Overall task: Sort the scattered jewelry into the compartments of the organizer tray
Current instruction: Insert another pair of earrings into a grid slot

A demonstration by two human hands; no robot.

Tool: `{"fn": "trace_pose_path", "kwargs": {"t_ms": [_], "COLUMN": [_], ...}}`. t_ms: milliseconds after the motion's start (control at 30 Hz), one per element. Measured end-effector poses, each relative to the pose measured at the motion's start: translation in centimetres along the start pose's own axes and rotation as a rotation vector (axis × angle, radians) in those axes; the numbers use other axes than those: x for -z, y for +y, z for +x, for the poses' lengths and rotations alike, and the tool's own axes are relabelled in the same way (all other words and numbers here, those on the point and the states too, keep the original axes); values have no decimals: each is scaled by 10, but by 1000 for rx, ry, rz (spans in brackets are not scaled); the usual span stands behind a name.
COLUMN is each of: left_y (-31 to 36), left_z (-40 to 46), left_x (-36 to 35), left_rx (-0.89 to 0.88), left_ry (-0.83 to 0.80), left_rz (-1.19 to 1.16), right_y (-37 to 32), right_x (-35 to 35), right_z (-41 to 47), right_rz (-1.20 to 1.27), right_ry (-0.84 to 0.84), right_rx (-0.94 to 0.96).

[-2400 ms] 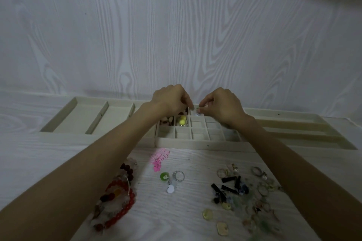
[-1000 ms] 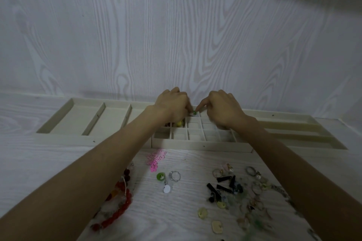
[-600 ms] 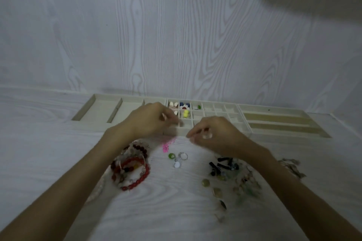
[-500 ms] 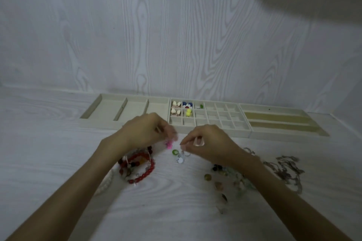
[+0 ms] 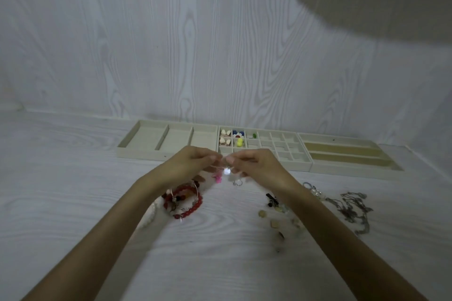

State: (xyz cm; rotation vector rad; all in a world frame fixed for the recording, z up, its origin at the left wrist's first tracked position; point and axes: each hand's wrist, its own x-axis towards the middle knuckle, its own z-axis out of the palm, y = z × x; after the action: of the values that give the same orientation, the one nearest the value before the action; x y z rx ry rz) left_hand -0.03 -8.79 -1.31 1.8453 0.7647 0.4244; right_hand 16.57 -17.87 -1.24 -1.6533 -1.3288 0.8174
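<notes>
Pale wood-grain paneling fills the upper frame, meeting a matching white tabletop (image 5: 73, 203) that runs to the lower edge. At centre frame, both hands meet just in front of the organizer tray (image 5: 264, 154): the left hand (image 5: 193, 164) and right hand (image 5: 254, 164) each have fingers curled in a pinch, fingertips nearly touching, with a small pale round charm (image 5: 226, 172) hanging between them (which hand bears it cannot be told). The tray stretches along the wall edge, right of centre; its small-celled middle section holds cream shell-like pieces (image 5: 225, 136), a blue-and-red item (image 5: 237, 133), a yellow piece (image 5: 239, 142) and a green bead (image 5: 254, 134) in the upper-left cells. Wide compartments lie at its left end (image 5: 168, 138) and long slots at its right (image 5: 342, 154).

Below the hands, a pink charm (image 5: 217, 178) and a silver ring (image 5: 237, 182) sit on the table. Red bead bracelets (image 5: 183, 203) lie under the left forearm; black clips (image 5: 271, 199) and small amber pieces (image 5: 263, 214) scatter beside the right forearm; grey chains (image 5: 352, 210) lie tangled at mid right. Open tabletop spreads across the left side and lower centre of the frame.
</notes>
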Motion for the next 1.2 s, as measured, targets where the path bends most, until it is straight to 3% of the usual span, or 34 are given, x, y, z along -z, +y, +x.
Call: {"fn": "trace_pose_path", "kwargs": {"t_ms": [100, 300, 533, 800, 1200], "left_y": [13, 30, 48, 48, 49], "left_z": [2, 32, 81, 131, 166], "left_x": [-10, -14, -2, -8, -5], "left_rx": [-61, -94, -114, -114, -259], "left_ry": [-25, 166, 62, 102, 107], "left_rz": [-176, -226, -88, 14, 420], "right_y": [-6, -13, -13, 5, 21], "right_x": [8, 24, 53, 70, 78], "right_z": [0, 17, 49, 89, 108], "right_rz": [273, 405, 422, 406, 445], "right_ry": [74, 222, 284, 416, 356], "right_rx": [-25, -55, -76, -86, -61]}}
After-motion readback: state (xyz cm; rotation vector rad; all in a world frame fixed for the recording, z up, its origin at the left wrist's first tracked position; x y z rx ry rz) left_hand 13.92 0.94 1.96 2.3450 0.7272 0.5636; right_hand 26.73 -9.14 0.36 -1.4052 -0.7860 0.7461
